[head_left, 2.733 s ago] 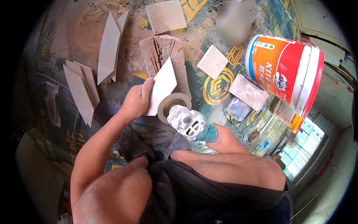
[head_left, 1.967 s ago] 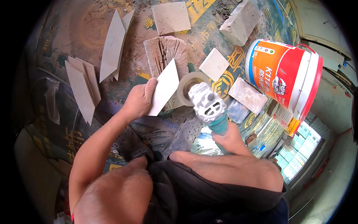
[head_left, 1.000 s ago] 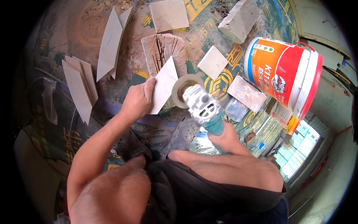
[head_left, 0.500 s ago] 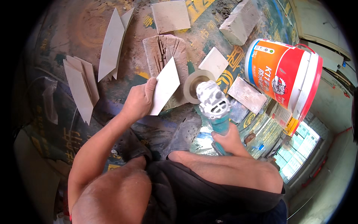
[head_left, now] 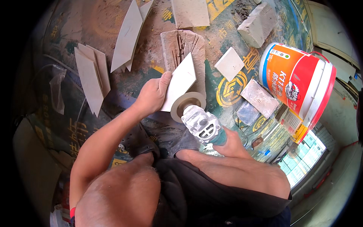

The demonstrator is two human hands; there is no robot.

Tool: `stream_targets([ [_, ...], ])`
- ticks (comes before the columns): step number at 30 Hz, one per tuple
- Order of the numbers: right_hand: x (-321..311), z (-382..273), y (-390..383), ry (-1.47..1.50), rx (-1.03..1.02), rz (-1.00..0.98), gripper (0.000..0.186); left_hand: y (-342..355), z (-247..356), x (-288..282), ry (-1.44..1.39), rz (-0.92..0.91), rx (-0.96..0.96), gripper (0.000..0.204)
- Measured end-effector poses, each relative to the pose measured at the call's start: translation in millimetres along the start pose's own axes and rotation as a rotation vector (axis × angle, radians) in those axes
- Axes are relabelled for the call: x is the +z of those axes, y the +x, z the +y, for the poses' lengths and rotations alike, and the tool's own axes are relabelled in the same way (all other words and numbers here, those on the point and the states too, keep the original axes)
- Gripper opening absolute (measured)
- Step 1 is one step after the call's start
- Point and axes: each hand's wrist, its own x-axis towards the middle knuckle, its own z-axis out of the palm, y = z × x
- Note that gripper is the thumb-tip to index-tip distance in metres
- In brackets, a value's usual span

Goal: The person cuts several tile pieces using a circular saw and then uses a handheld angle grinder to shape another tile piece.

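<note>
My left hand (head_left: 153, 92) is closed on the left edge of a white, slanted tile piece (head_left: 182, 79), thumb on top. The tile leans over a scored, dusty block (head_left: 199, 51). In my right hand (head_left: 232, 143) is an angle grinder (head_left: 202, 125) with a grey-white head and teal body, gripped by that body. Its round disc (head_left: 176, 108) overlaps the tile's lower right edge; whether it touches cannot be made out. The far side of the left fingers is hidden under the tile.
Cut tile pieces (head_left: 90, 72) and longer curved ones (head_left: 126, 34) lie at left. A square tile (head_left: 191, 13) lies at the back, a smaller one (head_left: 229, 63) right of the block. Farther right are a pale brick (head_left: 258, 24), a dusty rectangular slab (head_left: 259, 97) and an orange-red bucket (head_left: 295, 81).
The grinder has moved left and nearer to me, its disc going from beside the tile to over its lower edge. My left hand still holds the tile; the whole view has shifted slightly.
</note>
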Motion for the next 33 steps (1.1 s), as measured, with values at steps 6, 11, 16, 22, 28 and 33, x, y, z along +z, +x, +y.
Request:
stream_targets([
  [6, 5.4, 0.9, 3.1, 0.094, -0.003, 0.037, 0.046, 1.8, -0.8, -0.5, -0.007, -0.007, 0.017, 0.079],
  [11, 5.8, 4.1, 2.5, 0.0, -0.005, -0.033, 0.051, 0.4, -3.8, -2.2, 0.009, -0.006, -0.022, 0.079],
  [16, -2.3, -3.2, 4.7, 0.048, -0.011, 0.015, 0.052, 1.6, 2.8, -3.8, 0.01, -0.03, -0.019, 0.08],
  [22, -4.8, 3.3, 12.7, 0.249, 0.018, 0.051, 0.047, 2.2, 1.2, -6.4, 0.004, -0.07, -0.041, 0.081],
  [28, 3.1, 1.2, 8.1, 0.077, -0.016, -0.033, 0.046, 3.6, -4.0, -4.4, -0.067, -0.064, -0.029, 0.079],
  [33, -2.8, 1.5, 15.0, 0.209, 0.005, 0.043, 0.043, 7.0, -7.4, -8.0, -0.057, -0.128, -0.083, 0.078],
])
